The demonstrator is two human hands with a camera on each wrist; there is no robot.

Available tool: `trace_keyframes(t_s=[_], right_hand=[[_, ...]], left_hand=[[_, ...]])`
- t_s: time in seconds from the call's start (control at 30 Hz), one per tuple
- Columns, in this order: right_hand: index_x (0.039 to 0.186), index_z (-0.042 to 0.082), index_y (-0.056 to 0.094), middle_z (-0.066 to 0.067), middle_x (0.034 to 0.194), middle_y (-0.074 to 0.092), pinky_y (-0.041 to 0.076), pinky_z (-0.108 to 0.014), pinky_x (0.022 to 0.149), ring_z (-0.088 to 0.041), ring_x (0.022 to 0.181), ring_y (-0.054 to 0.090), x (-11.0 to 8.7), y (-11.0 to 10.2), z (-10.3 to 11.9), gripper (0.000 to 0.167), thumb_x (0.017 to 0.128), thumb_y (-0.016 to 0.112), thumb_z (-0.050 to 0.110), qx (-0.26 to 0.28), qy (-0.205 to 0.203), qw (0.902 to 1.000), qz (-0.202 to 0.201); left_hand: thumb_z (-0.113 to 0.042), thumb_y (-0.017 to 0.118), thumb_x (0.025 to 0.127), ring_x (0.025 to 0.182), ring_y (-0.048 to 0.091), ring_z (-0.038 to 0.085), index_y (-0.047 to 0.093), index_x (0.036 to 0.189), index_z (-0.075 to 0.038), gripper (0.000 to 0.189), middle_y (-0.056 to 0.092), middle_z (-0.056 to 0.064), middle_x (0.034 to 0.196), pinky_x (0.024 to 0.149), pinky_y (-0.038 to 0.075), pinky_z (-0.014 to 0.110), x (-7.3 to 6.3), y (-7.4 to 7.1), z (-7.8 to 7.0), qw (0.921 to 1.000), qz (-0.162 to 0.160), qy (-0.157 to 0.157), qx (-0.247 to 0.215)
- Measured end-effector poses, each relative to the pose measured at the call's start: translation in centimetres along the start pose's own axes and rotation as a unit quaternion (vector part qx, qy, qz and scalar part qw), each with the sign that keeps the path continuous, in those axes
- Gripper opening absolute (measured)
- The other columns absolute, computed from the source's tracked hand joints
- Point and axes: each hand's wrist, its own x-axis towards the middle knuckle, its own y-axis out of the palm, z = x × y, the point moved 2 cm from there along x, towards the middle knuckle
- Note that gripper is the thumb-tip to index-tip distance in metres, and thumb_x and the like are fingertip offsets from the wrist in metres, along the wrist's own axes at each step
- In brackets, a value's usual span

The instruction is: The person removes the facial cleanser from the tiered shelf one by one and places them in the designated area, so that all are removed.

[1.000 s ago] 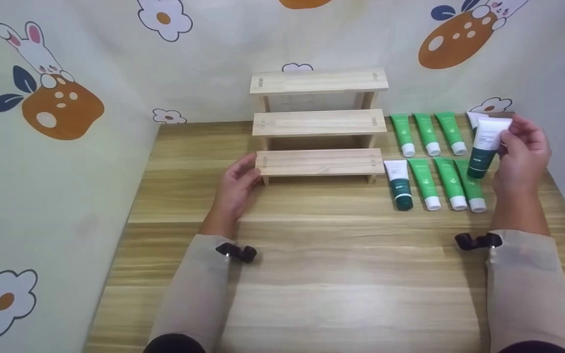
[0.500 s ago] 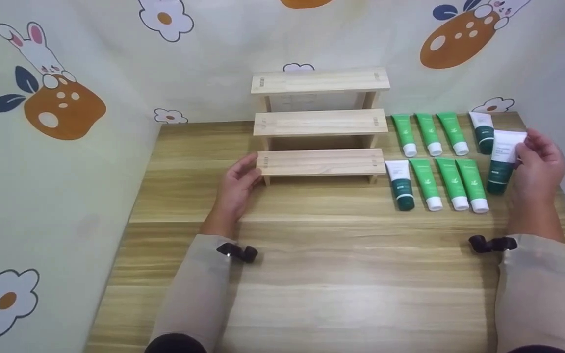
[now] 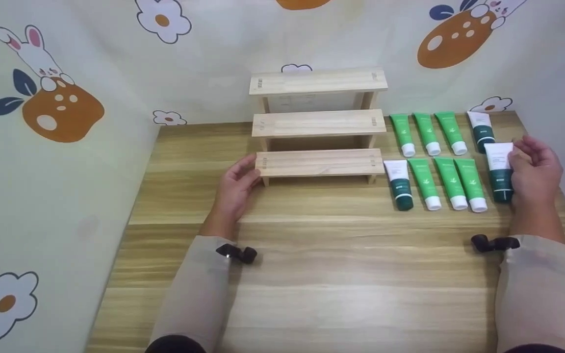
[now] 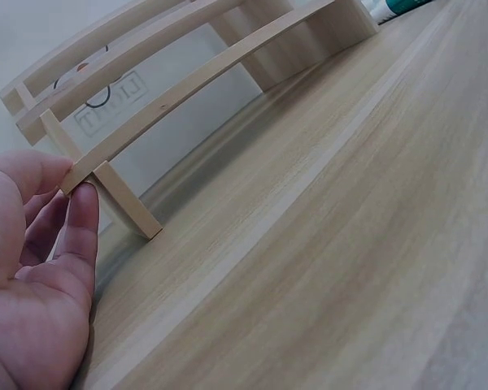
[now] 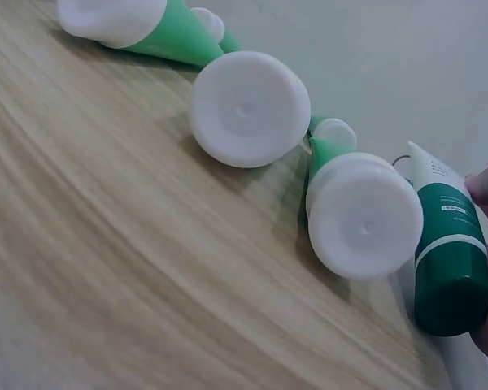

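Note:
A three-tiered wooden display rack (image 3: 319, 162) stands against the back wall. At its left side my left hand (image 3: 235, 189) pinches the end of the lowest board, thumb and fingertips at the corner in the left wrist view (image 4: 45, 252). My right hand (image 3: 537, 176) holds a white and dark green squeeze tube (image 3: 500, 164) by its right edge, cap end down. In the right wrist view that tube (image 5: 449, 244) is beside the white cap (image 5: 366, 219) of a light green tube. Its lower end is close over the table.
Several light green tubes (image 3: 425, 184) lie in two rows right of the rack. Two more white and dark green tubes lie among them, one at the front left (image 3: 399, 185), one at the back right (image 3: 481, 131). A patterned cloth wall (image 3: 204, 73) bounds the wooden table (image 3: 341, 264).
My right hand has carried the tube rightward and down, from above the light green tubes to the right end of the front row. My left hand has stayed at the rack.

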Motion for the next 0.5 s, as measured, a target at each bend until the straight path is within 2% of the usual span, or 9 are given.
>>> trace_keyframes(t_s=[0.3, 0.5], right_hand=[[0.157, 0.041, 0.048, 0.022, 0.156, 0.057, 0.016, -0.024, 0.136, -0.001, 0.156, 0.038, 0.48, -0.33, -0.54, 0.061, 0.105, 0.068, 0.018, -0.019, 0.024, 0.9995, 0.01], [0.159, 0.042, 0.045, 0.021, 0.159, 0.055, 0.017, -0.026, 0.137, -0.003, 0.158, 0.035, 0.65, -0.7, -0.6, 0.066, 0.104, 0.07, 0.019, -0.043, 0.029, 0.9982, 0.029]], left_hand=[[0.004, 0.066, 0.101, 0.121, 0.065, 0.015, 0.058, 0.149, -0.002, 0.05, 0.053, 0.01, 0.16, 0.101, 0.06, 0.025, 0.04, 0.04, -0.15, 0.9999, 0.004, -0.006, 0.011], [0.004, 0.067, 0.1, 0.123, 0.065, 0.014, 0.058, 0.149, -0.002, 0.05, 0.054, 0.009, 0.158, 0.102, 0.06, 0.024, -0.09, 0.07, -0.18, 0.9999, 0.002, -0.004, 0.014]])
